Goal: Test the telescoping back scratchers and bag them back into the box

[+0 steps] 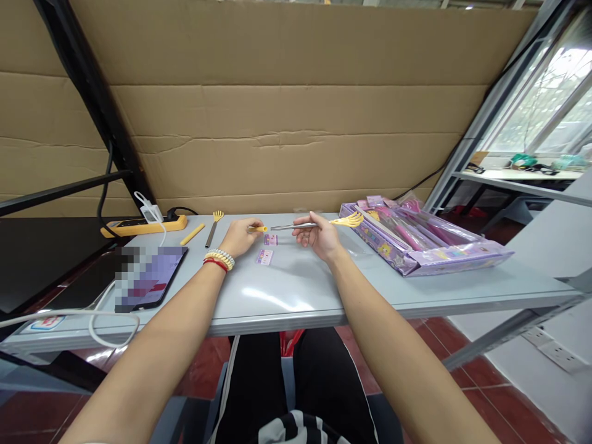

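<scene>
- So the silver metal rod with a yellow claw-shaped plastic head (284, 227) sat around the middle of the frame, long axis nearly sideways, bare tip pointing left, claw to the right and a touch higher.
- The right hand (321, 234) had its fingers wrapped round that rod, near the claw end.
- The left hand (241, 237) pinched a short yellow plastic tube (263, 229), also lying sideways, hollow end facing right. Rod tip and tube were nearly in line, with a small gap between them.
- Surface was a glossy pale grey tabletop (282, 283). Two small purple printed cards (264, 257) lay just below the hands.
- Left of centre: a loose yellow stick (192, 234) on a slant, plus a dark-handled rod with a yellow claw (211, 233), claw up.
- Right side had a purple printed box (393, 256) of plastic-wrapped stuff.
- Room-wise: brown cardboard panel (296, 105) behind, bright window (550, 92) upper right, reddish floor tiles (444, 339) lower right.
</scene>
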Available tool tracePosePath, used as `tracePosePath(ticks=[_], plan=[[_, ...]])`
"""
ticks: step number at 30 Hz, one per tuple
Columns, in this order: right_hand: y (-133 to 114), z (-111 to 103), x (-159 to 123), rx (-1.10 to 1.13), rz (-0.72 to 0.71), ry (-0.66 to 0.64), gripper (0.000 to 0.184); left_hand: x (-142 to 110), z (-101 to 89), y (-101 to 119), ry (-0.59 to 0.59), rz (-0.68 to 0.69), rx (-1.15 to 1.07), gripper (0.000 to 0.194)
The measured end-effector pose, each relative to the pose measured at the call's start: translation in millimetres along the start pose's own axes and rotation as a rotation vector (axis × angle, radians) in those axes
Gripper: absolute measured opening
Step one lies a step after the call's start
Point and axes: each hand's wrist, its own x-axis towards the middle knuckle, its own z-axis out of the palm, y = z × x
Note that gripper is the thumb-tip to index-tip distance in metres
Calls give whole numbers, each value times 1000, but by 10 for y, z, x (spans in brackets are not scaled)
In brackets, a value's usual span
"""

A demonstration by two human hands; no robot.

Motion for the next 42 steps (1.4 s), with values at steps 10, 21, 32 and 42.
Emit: tracePosePath(ticks=[10,21,32,42], plan=[[0,8,11,3,29,27,27,-7,-5,77,-16,62,-35,18],[-10,4,19,27,-12,146,20,-4,-17,69,-74,226,-39,26],[33,-33,48,59,-92,89,18,-41,-49,219,-251,184,-82,35],[56,-14,66,103,-142,26,20,-54,-70,262,-191,192,-44,32]])
